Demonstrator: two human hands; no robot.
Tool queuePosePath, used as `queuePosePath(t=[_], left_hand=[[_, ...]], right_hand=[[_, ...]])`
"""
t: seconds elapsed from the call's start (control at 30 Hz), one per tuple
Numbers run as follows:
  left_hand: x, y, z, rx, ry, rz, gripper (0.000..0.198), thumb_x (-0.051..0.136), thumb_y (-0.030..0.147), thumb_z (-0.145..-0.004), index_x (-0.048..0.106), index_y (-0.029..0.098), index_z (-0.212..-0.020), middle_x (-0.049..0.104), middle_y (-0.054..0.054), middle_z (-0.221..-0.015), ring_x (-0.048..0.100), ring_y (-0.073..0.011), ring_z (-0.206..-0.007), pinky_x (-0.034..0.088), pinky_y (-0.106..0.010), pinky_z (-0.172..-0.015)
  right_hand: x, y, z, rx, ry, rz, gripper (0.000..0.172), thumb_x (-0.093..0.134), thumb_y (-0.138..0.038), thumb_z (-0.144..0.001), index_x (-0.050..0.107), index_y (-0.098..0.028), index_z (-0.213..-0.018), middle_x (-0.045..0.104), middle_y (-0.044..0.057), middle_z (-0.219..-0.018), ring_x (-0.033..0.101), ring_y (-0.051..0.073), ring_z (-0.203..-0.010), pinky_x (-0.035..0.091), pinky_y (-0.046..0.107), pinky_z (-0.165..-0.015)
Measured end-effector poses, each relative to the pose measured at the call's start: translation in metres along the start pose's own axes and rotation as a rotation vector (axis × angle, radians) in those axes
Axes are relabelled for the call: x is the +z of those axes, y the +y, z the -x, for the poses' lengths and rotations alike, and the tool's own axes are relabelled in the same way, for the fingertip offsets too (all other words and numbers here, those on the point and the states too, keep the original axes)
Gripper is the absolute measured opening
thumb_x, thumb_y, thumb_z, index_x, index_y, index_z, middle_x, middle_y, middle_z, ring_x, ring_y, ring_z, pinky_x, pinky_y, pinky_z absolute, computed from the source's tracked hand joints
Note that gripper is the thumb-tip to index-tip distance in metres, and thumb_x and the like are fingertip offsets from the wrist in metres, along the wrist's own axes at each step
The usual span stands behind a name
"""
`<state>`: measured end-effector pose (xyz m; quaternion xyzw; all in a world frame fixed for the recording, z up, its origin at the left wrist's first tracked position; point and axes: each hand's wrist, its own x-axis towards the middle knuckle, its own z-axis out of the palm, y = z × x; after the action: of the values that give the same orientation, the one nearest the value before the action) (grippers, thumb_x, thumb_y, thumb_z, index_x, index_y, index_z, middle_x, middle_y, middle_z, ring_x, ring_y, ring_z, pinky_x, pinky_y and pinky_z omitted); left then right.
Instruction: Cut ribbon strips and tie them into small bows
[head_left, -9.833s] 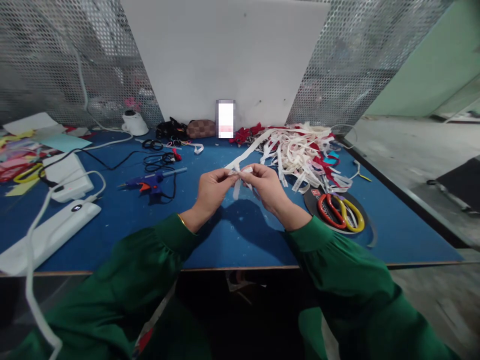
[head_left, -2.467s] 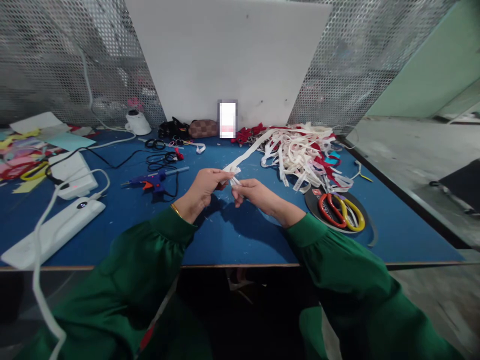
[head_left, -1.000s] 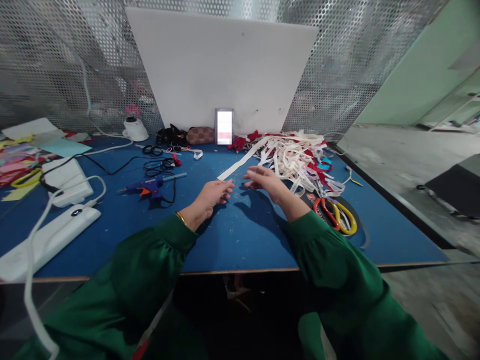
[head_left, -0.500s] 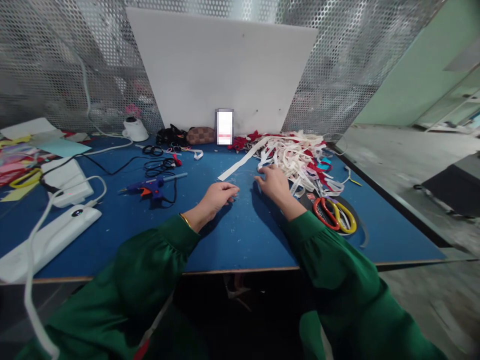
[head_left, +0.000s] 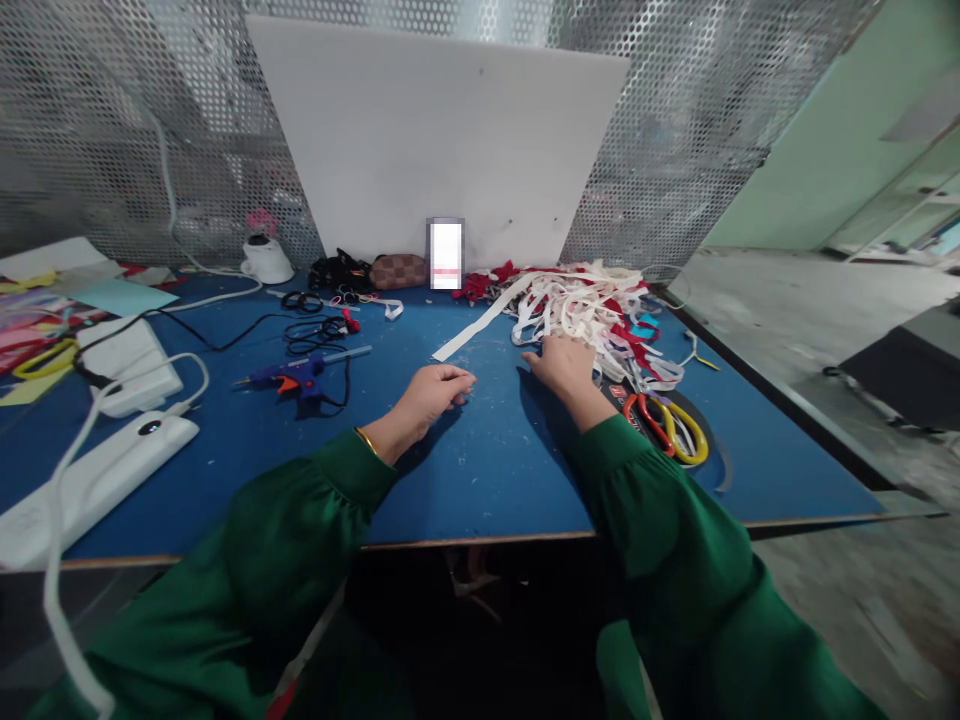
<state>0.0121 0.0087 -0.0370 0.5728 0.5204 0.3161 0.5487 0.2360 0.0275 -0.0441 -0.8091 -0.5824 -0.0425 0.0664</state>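
Both my hands are down at the bench (head_left: pixel 480 480) now, and neither one holds the folded white strip (head_left: pixel 480 324) that they were pinching between them in the air a couple of seconds ago. That strip lies flat on the blue top. It runs aslant from just beyond my left hand's fingertips up towards the back edge, where its far end meets the ribbon pile (head_left: pixel 592 300).

My left hand (head_left: pixel 433 388) rests on the middle of the bench with its fingers loosely curled and nothing in them. It is almost where it was half a second ago.

My right hand (head_left: pixel 564 362) has gone further right and lies palm down on the near edge of the ribbon pile, touching the white and red strips. The fingers reach forward into the tangle, and I cannot tell whether they have closed on a strip. The pile fills the far right part of the bench, up against the back edge.

The scissors (head_left: pixel 670 428), with red and yellow handles, lie on a dark disc just to the right of my right wrist, towards the right edge. The glue gun (head_left: pixel 296 376) lies well to the left of my left hand and has not moved.
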Motion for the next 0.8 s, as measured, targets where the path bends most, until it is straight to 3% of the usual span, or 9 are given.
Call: queuePosePath(t=[0.17, 0.23, 0.33, 0.4, 0.5, 0.6, 0.7, 0.8], left_hand=[[0.001, 0.0, 0.0, 0.003, -0.001, 0.004, 0.019, 0.07, 0.031, -0.076, 0.073, 0.014, -0.082, 0.066, -0.004, -0.073, 0.055, -0.0107, -0.062, 0.038, -0.024, -0.058], [0.001, -0.001, 0.0, 0.003, -0.002, 0.019, 0.018, 0.071, 0.031, -0.075, 0.074, 0.014, -0.082, 0.066, -0.005, -0.073, 0.056, -0.011, -0.063, 0.038, -0.024, -0.058], [0.0, -0.001, 0.0, 0.012, -0.011, 0.083, 0.021, 0.072, 0.035, -0.076, 0.076, 0.015, -0.084, 0.068, -0.006, -0.077, 0.056, -0.011, -0.064, 0.039, -0.024, -0.059], [-0.001, -0.001, -0.001, 0.004, -0.031, 0.179, 0.03, 0.07, 0.044, -0.079, 0.077, 0.016, -0.088, 0.07, -0.007, -0.084, 0.057, -0.0117, -0.067, 0.041, -0.025, -0.062], [-0.005, 0.001, -0.003, -0.059, -0.078, 0.367, 0.051, 0.063, 0.063, -0.081, 0.077, 0.015, -0.091, 0.073, -0.011, -0.093, 0.063, -0.016, -0.078, 0.047, -0.027, -0.071], [-0.008, 0.001, -0.006, -0.117, -0.094, 0.524, 0.058, 0.062, 0.069, -0.079, 0.075, 0.013, -0.087, 0.073, -0.012, -0.089, 0.065, -0.0185, -0.081, 0.05, -0.03, -0.074], [-0.009, 0.001, -0.006, -0.061, -0.091, 0.564, 0.037, 0.077, 0.048, -0.074, 0.074, 0.014, -0.088, 0.072, -0.009, -0.088, 0.064, -0.0155, -0.077, 0.05, -0.028, -0.072], [-0.007, 0.002, -0.005, 0.01, -0.06, 0.528, 0.022, 0.079, 0.029, -0.071, 0.073, 0.013, -0.085, 0.071, -0.007, -0.085, 0.063, -0.0133, -0.072, 0.049, -0.025, -0.068]], right_hand=[[0.002, -0.001, -0.003, -0.035, 0.07, -0.079, 0.041, 0.053, -0.045, -0.092, 0.074, -0.012, -0.106, 0.07, 0.021, -0.117, 0.061, 0.038, -0.116, 0.04, 0.052, -0.097], [0.003, -0.003, -0.004, -0.021, 0.095, -0.223, 0.036, 0.054, -0.041, -0.092, 0.076, -0.013, -0.1, 0.073, 0.019, -0.11, 0.064, 0.035, -0.111, 0.042, 0.05, -0.097], [0.002, -0.011, -0.001, -0.018, 0.145, -0.74, 0.027, 0.062, -0.032, -0.083, 0.077, -0.017, -0.101, 0.077, 0.011, -0.101, 0.069, 0.027, -0.1, 0.049, 0.042, -0.092], [0.001, -0.02, 0.006, -0.05, 0.137, -1.153, 0.031, 0.07, -0.029, -0.075, 0.077, -0.017, -0.103, 0.078, 0.008, -0.099, 0.07, 0.023, -0.093, 0.053, 0.038, -0.087], [-0.004, -0.036, 0.024, -0.198, 0.004, -1.474, 0.034, 0.077, -0.033, -0.068, 0.078, -0.017, -0.098, 0.078, 0.008, -0.097, 0.07, 0.022, -0.09, 0.055, 0.037, -0.084], [-0.011, -0.047, 0.044, -0.4, -0.07, -1.418, 0.025, 0.074, -0.033, -0.073, 0.079, -0.019, -0.094, 0.078, 0.007, -0.095, 0.07, 0.021, -0.09, 0.054, 0.037, -0.088], [-0.018, -0.049, 0.055, -0.614, -0.098, -1.253, 0.019, 0.07, -0.03, -0.078, 0.078, -0.021, -0.092, 0.077, 0.005, -0.097, 0.07, 0.02, -0.092, 0.052, 0.036, -0.089], [-0.023, -0.045, 0.057, -0.73, -0.134, -1.065, 0.018, 0.067, -0.033, -0.082, 0.076, -0.021, -0.093, 0.074, 0.002, -0.081, 0.066, 0.017, -0.076, 0.051, 0.031, -0.077]])
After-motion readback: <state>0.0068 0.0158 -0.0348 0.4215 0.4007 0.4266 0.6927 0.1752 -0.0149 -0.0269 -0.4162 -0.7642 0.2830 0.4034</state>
